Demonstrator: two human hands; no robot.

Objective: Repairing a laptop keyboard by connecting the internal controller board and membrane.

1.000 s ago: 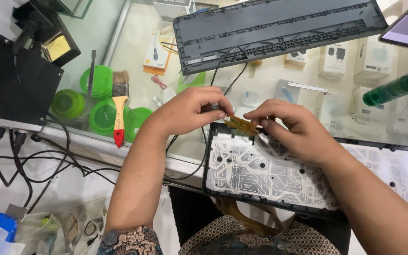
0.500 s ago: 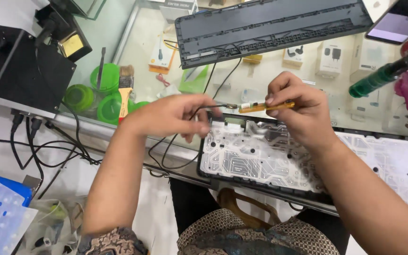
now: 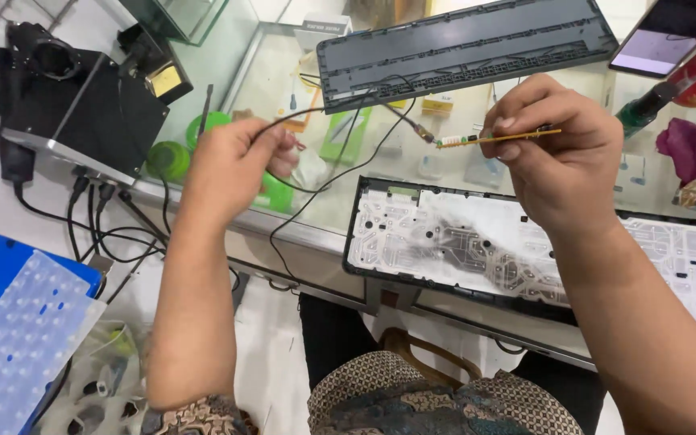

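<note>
My right hand (image 3: 561, 153) is raised above an opened keyboard base (image 3: 525, 250) and pinches a thin yellow-green circuit strip (image 3: 495, 139) edge-on between thumb and fingers. A black cable (image 3: 348, 153) runs from the strip's left end across to my left hand (image 3: 231, 161), which grips it in a closed fist, held up and to the left. The keyboard base shows a white membrane sheet with printed traces and a dark smudge in its middle. Above it, a dark grey keyboard top shell (image 3: 465, 48) lies face down on the glass counter (image 3: 275, 76).
A black box device (image 3: 82, 113) with cables stands at the left. Green round containers (image 3: 172, 157) sit under the glass. A translucent dome sheet (image 3: 30, 338) lies on a blue case at lower left. A green-handled tool (image 3: 646, 105), a phone (image 3: 662, 44) and purple cloth (image 3: 690, 145) are at right.
Both hands have lifted off the keyboard base and drawn apart. The circuit strip came up with the right hand, and the left hand pulled the cable out to the left.
</note>
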